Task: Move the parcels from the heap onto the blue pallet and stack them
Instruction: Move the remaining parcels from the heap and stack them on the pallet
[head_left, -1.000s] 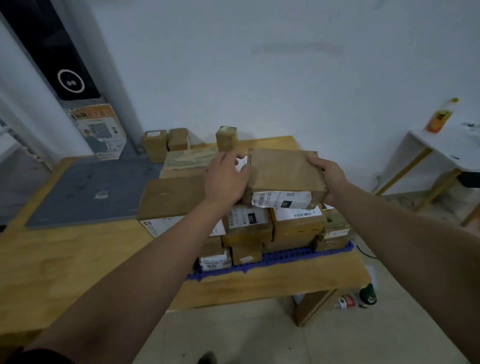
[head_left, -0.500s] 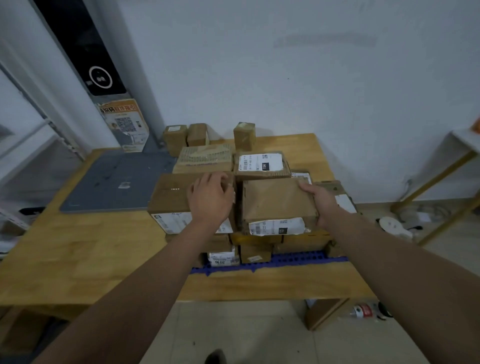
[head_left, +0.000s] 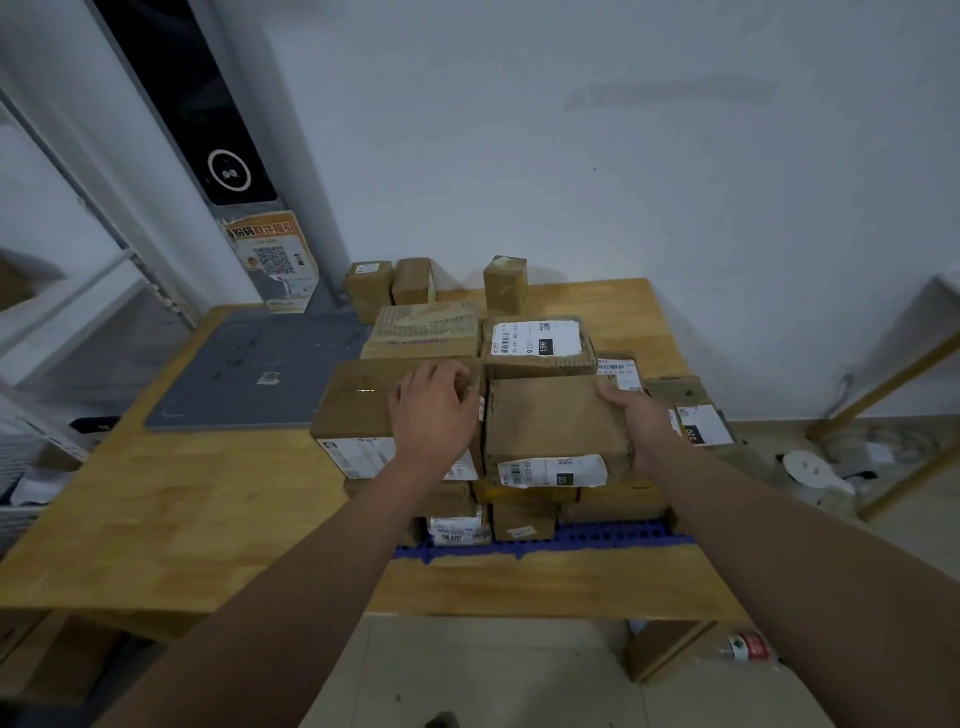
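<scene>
A brown parcel (head_left: 550, 421) with a white label on its near face lies on top of the stack on the blue pallet (head_left: 597, 535). My right hand (head_left: 641, 426) grips its right edge, thumb on top. My left hand (head_left: 434, 415) rests on the large box (head_left: 358, 400) just left of that parcel, its fingers loosely bent and holding nothing. Several labelled parcels fill the stack below and behind. Three small parcels (head_left: 369, 283) stand at the table's far edge by the wall.
The pallet sits on a wooden table (head_left: 182, 493), next to a grey mat (head_left: 249, 364) on the left. A bottle (head_left: 745, 647) lies on the floor under the table's right corner. A wooden-legged side table (head_left: 883, 389) stands to the right.
The brown parcel came down from mid-air onto the stack. My left hand left the parcel's left side and now lies on the large box. My right hand kept its hold.
</scene>
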